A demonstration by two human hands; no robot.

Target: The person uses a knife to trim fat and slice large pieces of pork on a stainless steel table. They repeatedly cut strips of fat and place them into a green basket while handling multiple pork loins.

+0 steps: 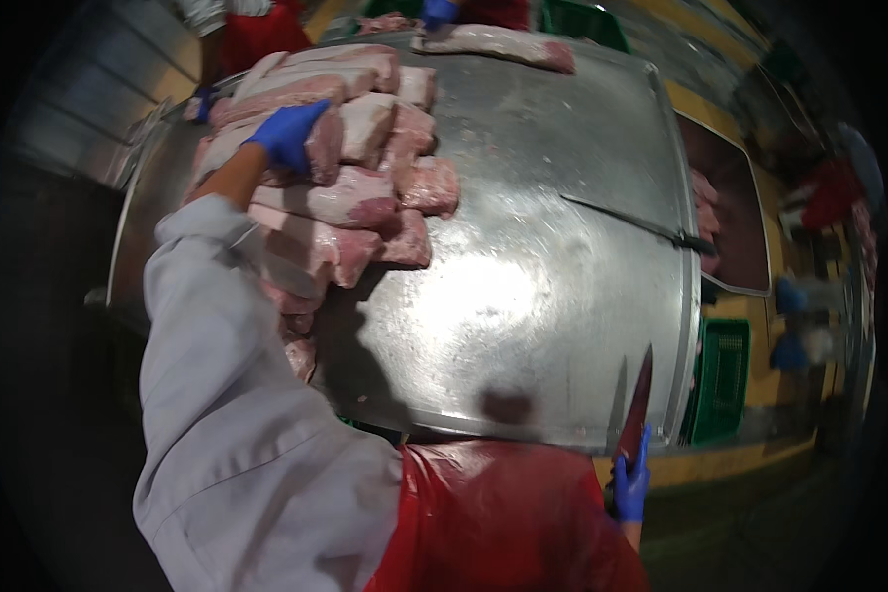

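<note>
My left hand (pixel 291 136), in a blue glove, reaches out over a pile of pale, fat-covered raw meat slabs (pixel 331 204) on the left of the metal table (pixel 543 365). Its fingers are wrapped round the end of one meat slab (pixel 325 150), which lies among the others. Low at the right, by the near table edge, my right hand (pixel 631 485) is closed round the handle of a knife (pixel 637 407). That blade points up and away from me, over the table's near right corner.
A second knife (pixel 631 222) lies near the table's right edge. Another meat slab (pixel 493 45) sits at the far edge, beside a co-worker's gloved hand (pixel 440 12). At the far left stands another person in a red apron (pixel 261 39). A green crate (pixel 720 380) and a meat bin (pixel 735 197) are at the right.
</note>
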